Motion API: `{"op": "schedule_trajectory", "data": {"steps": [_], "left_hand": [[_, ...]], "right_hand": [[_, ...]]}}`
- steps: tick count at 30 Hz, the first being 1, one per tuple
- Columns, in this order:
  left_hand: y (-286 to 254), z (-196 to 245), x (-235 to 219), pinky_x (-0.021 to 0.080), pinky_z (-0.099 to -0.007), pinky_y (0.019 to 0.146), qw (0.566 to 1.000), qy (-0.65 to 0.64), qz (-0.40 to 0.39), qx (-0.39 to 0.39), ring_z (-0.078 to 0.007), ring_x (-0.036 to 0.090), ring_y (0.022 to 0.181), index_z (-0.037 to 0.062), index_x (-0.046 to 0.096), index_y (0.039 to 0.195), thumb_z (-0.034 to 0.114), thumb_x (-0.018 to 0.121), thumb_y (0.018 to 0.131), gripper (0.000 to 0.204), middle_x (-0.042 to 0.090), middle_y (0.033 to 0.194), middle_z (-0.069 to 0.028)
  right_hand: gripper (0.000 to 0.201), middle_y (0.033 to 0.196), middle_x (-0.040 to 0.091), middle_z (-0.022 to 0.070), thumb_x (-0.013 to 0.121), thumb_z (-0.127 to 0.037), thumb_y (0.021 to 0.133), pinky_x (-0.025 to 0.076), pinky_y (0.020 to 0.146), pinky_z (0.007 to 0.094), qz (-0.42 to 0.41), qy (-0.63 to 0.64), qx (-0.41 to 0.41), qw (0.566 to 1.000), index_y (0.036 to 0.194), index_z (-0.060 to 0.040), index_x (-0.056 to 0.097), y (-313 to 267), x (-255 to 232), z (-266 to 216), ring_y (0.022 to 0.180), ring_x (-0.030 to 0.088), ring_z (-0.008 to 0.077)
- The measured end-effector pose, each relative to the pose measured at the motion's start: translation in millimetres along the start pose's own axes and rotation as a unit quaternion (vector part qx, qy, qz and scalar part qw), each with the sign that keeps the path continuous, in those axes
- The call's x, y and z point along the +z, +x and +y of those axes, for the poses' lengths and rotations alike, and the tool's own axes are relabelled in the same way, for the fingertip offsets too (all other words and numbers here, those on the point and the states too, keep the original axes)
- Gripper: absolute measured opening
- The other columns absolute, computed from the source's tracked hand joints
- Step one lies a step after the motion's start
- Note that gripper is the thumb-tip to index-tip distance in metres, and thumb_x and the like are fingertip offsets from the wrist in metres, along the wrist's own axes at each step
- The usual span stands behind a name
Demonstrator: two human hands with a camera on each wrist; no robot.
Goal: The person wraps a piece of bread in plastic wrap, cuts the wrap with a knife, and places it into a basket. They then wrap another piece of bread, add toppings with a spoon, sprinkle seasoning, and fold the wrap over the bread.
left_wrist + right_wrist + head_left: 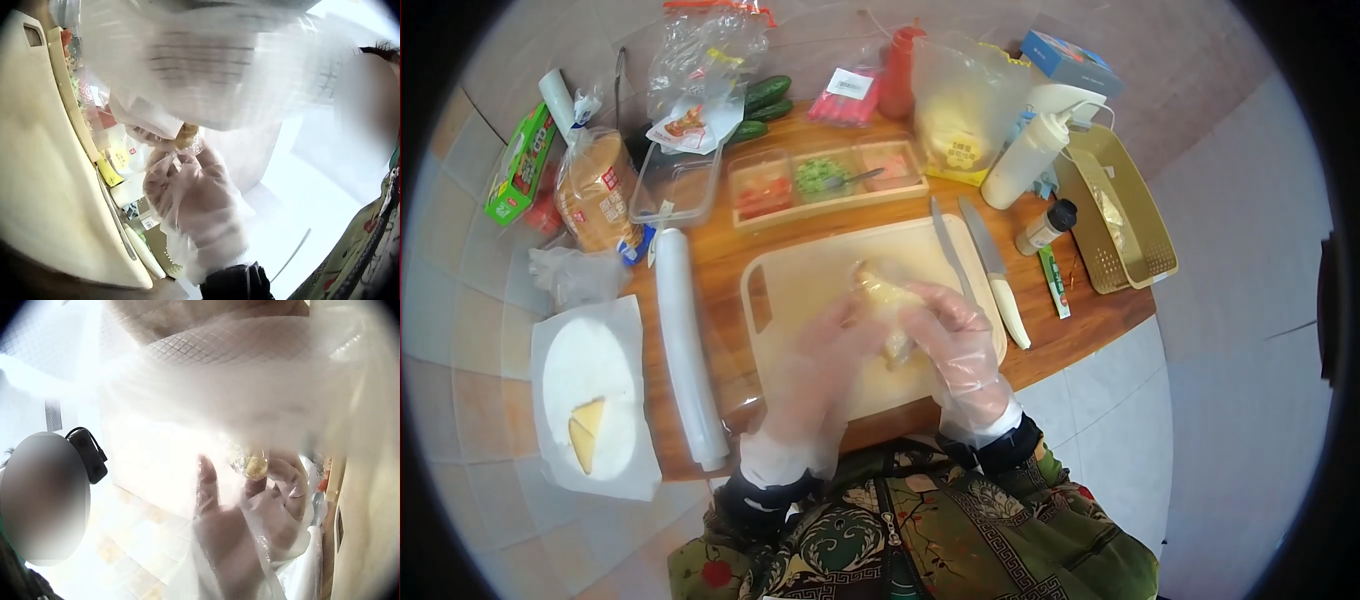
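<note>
Film-wrapped item (884, 288): small, elongated, pale yellow inside clear, wrinkled, glossy film. Held aslant between left hand (825, 345) and right hand (960, 352), far end exposed beyond the fingers.

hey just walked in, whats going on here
A person's gloved left hand and right hand hold a small plastic-wrapped yellowish piece above the cutting board. Two knives lie at the board's right side, and a long roll, apparently plastic film, at its left. Beyond it, a wooden tray holds chopped food.
</note>
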State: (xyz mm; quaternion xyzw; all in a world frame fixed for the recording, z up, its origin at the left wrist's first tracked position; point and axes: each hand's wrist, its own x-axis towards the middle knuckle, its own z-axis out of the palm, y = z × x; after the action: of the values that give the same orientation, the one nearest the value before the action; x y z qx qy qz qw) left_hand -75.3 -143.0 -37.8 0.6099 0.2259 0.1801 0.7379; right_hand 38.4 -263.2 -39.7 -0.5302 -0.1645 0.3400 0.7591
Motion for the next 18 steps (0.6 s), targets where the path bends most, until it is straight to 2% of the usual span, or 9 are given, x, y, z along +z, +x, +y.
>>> {"op": "schedule_trajectory", "data": {"steps": [2,3,6,8,9,11,12,14,18], "left_hand": [[-3,19,8,0.047,-0.0302,0.098,0.98,-0.174,-0.01,-0.096,-0.0163,0.06,0.111,-0.0001,0.053,0.14,0.014,0.06,0.098,0.045,0.063,0.125,-0.0074],[-1,21,7,0.047,-0.0302,0.098,0.981,-0.171,-0.014,-0.097,-0.0163,0.06,0.111,-0.0001,0.053,0.14,0.014,0.06,0.098,0.045,0.063,0.125,-0.0074],[4,24,3,0.045,-0.0326,0.102,0.965,-0.236,-0.063,-0.091,-0.0177,0.058,0.117,-0.0005,0.048,0.143,0.008,0.06,0.094,0.051,0.06,0.131,-0.0095],[4,20,4,0.043,-0.0372,0.106,0.965,-0.248,-0.02,-0.08,-0.0232,0.056,0.124,-0.001,0.041,0.146,0.015,0.065,0.087,0.066,0.056,0.136,-0.0103],[5,21,5,0.043,-0.0372,0.106,0.966,-0.243,-0.023,-0.08,-0.0232,0.056,0.124,-0.001,0.041,0.146,0.015,0.065,0.087,0.066,0.056,0.136,-0.0103],[6,22,9,0.042,-0.038,0.109,0.967,-0.247,-0.023,-0.056,-0.0236,0.055,0.126,-0.0011,0.037,0.149,0.014,0.064,0.087,0.069,0.053,0.139,-0.0104],[7,21,8,0.042,-0.038,0.109,0.968,-0.244,-0.027,-0.057,-0.0236,0.055,0.126,-0.0011,0.037,0.149,0.014,0.064,0.087,0.069,0.053,0.139,-0.0104],[7,13,6,0.042,-0.0386,0.109,0.967,-0.243,-0.04,-0.066,-0.0239,0.054,0.127,0.0007,0.035,0.151,0.017,0.065,0.087,0.072,0.052,0.141,-0.0102],[8,-3,6,0.042,-0.0395,0.108,0.968,-0.242,-0.04,-0.061,-0.0241,0.053,0.129,0.004,0.035,0.152,0.024,0.063,0.092,0.07,0.051,0.143,-0.0094]], "right_hand": [[0.037,0.1,0.067,0.0032,0.062,-0.004,0.097,0.048,0.076,0.0221,-0.034,-0.04,0.0,0.999,0.133,0.0017,0.06,1,-11,5,0.088,0.06,0.0073],[0.037,0.1,0.067,0.0032,0.062,-0.004,0.097,0.048,0.076,0.0221,-0.031,-0.037,-0.002,0.999,0.133,0.0017,0.06,1,-11,2,0.088,0.06,0.0073],[0.04,0.104,0.066,0.0019,0.063,-0.009,0.098,0.05,0.079,0.024,0.046,-0.001,-0.028,0.999,0.137,0.0002,0.057,4,-12,-4,0.09,0.061,0.0082],[0.051,0.109,0.067,0.0036,0.07,-0.009,0.093,0.052,0.082,0.0267,0.057,-0.039,-0.044,0.997,0.141,-0.0024,0.054,7,-19,1,0.094,0.063,0.0112],[0.051,0.109,0.067,0.0036,0.07,-0.009,0.093,0.052,0.082,0.0267,0.059,-0.035,-0.047,0.997,0.141,-0.0024,0.054,6,-17,2,0.094,0.063,0.0112],[0.053,0.109,0.069,0.0094,0.077,-0.006,0.085,0.053,0.082,0.0298,0.0,-0.231,-0.193,0.954,0.134,-0.0023,0.06,1,-11,7,0.097,0.066,0.016],[0.053,0.109,0.069,0.0094,0.077,-0.006,0.085,0.053,0.082,0.0298,0.004,-0.229,-0.195,0.954,0.134,-0.0023,0.06,2,-8,5,0.097,0.066,0.016],[0.046,0.107,0.07,0.0153,0.081,-0.004,0.078,0.054,0.084,0.0329,-0.03,-0.34,-0.372,0.863,0.122,-0.0014,0.067,6,-4,0,0.099,0.067,0.0231],[0.035,0.103,0.07,0.0161,0.08,-0.003,0.077,0.055,0.086,0.0368,0.015,-0.311,-0.349,0.884,0.111,-0.0008,0.072,4,-2,-1,0.098,0.067,0.0295]]}}
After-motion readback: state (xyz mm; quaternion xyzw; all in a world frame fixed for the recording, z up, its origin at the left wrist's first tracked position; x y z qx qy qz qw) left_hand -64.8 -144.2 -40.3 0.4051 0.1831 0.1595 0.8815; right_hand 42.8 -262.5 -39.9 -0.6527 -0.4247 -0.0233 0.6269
